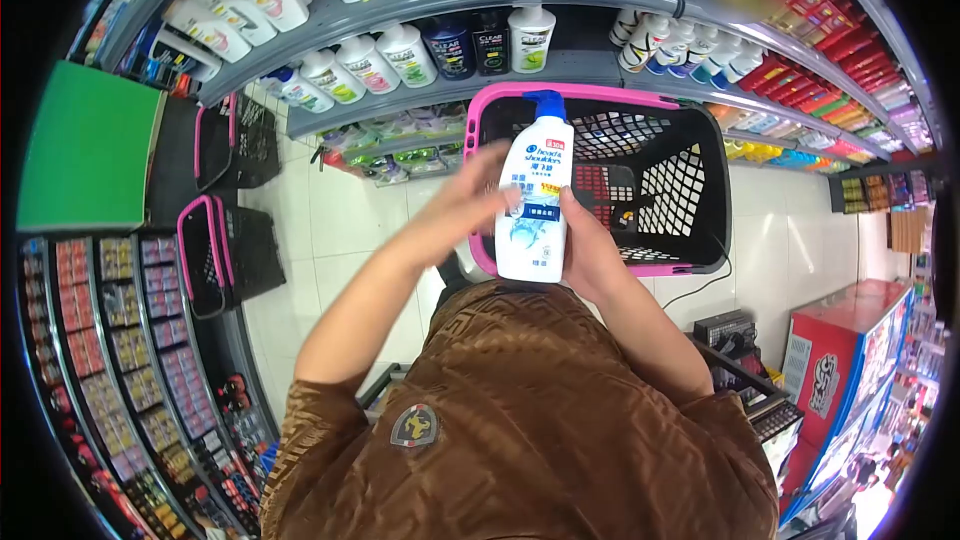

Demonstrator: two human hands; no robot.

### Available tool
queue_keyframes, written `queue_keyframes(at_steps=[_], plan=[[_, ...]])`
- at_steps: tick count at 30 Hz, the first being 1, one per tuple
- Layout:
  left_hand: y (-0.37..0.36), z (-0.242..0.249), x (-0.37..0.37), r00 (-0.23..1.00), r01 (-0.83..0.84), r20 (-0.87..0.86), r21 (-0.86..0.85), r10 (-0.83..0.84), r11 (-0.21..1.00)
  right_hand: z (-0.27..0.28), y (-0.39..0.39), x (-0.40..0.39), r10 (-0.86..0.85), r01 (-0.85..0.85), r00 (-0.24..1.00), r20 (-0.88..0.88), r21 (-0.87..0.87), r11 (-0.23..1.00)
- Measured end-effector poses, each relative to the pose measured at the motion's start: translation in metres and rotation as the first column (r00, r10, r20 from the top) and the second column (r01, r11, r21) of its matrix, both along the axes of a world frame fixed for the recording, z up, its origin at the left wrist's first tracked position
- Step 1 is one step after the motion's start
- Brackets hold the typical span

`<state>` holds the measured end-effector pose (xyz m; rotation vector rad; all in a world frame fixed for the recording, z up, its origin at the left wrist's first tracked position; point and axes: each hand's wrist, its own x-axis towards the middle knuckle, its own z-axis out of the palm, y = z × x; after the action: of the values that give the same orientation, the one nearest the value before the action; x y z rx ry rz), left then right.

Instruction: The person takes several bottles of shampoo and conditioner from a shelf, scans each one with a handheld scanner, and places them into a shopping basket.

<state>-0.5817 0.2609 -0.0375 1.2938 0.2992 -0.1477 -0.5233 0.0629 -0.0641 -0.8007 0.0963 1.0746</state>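
Observation:
A white pump bottle [537, 240] with a blue top and blue lettering stands upright in front of my chest, its label facing me. My right hand [592, 245] is wrapped round the bottle's right side, thumb on the front. On the left side my left hand [475, 195], a little blurred, has its fingers apart, with the thumb over the label's edge; whether it presses on the bottle is unclear. Behind the bottle is a black shopping basket with a pink rim [630, 92], and a small item lies inside it.
Shelves [400, 100] of pump bottles run across the back. Two more black baskets [255, 265] with pink handles stand on the left by a shelf of small packs [120, 340]. Red boxes [835, 370] stand at the right. Pale floor tiles [345, 220] show between.

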Motion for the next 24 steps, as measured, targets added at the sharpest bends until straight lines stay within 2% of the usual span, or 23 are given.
queue_keyframes(at_steps=[1, 3, 6, 8, 9, 10, 12, 14, 15, 17, 18, 20, 22, 24], plan=[[-0.004, -0.002, -0.009, 1.0, 0.016, 0.002, 0.002, -0.016, 1.0, -0.002, 0.003, 0.0, 0.028, -0.027, 0.999, 0.028, -0.035, 0.999], [-0.009, -0.004, -0.019, 0.98, 0.157, -0.087, -0.204, -0.178, 0.966, 0.003, 0.006, -0.004, 0.022, -0.02, 0.998, 0.066, -0.038, 0.999], [-0.013, 0.01, -0.023, 0.991, 0.121, -0.028, -0.209, -0.13, 0.97, 0.021, 0.007, -0.004, 0.009, 0.007, 0.99, 0.142, -0.108, 0.994], [-0.013, 0.027, -0.028, 0.985, 0.136, -0.08, -0.214, -0.156, 0.967, 0.025, 0.0, 0.003, 0.108, -0.01, 0.839, 0.534, -0.183, 0.983], [-0.013, 0.032, -0.029, 0.982, 0.153, -0.08, -0.178, -0.169, 0.972, 0.025, -0.002, 0.004, 0.049, 0.156, 0.714, 0.699, -0.227, 0.961], [-0.013, 0.036, -0.028, 0.98, 0.172, -0.077, -0.138, -0.183, 0.975, 0.027, -0.009, 0.011, 0.107, 0.325, 0.461, 0.881, -0.279, 0.904], [-0.013, 0.043, -0.026, 0.969, 0.224, -0.068, -0.167, -0.238, 0.96, 0.024, -0.025, 0.03, 0.092, 0.303, 0.652, 0.753, -0.369, 0.878], [-0.019, 0.044, -0.029, 0.956, 0.268, -0.064, -0.197, -0.285, 0.943, 0.04, -0.03, 0.042, -0.102, 0.338, 0.775, 0.624, -0.272, 0.901], [-0.024, 0.043, -0.03, 0.952, 0.294, -0.048, -0.124, -0.302, 0.948, 0.047, -0.032, 0.046, -0.145, 0.377, 0.779, 0.61, -0.271, 0.886], [-0.028, 0.044, -0.027, 0.924, 0.376, -0.072, -0.026, -0.377, 0.926, 0.045, -0.051, 0.063, -0.031, 0.296, 0.787, 0.616, -0.334, 0.895], [-0.033, 0.041, -0.026, 0.923, 0.377, -0.07, -0.024, -0.378, 0.926, 0.049, -0.054, 0.068, 0.006, 0.242, 0.808, 0.589, -0.341, 0.908], [-0.042, 0.032, -0.028, 0.922, 0.376, 0.101, -0.015, -0.373, 0.926, 0.06, -0.049, 0.072, -0.03, 0.266, 0.821, 0.57, -0.337, 0.903], [-0.041, 0.037, -0.029, 0.916, 0.401, 0.036, -0.062, -0.399, 0.914, 0.063, -0.049, 0.076, -0.057, 0.281, 0.836, 0.546, -0.336, 0.899], [-0.039, 0.033, -0.033, 0.92, 0.392, 0.043, -0.072, -0.39, 0.917, 0.06, -0.058, 0.085, 0.167, 0.096, 0.792, 0.587, -0.39, 0.916]])
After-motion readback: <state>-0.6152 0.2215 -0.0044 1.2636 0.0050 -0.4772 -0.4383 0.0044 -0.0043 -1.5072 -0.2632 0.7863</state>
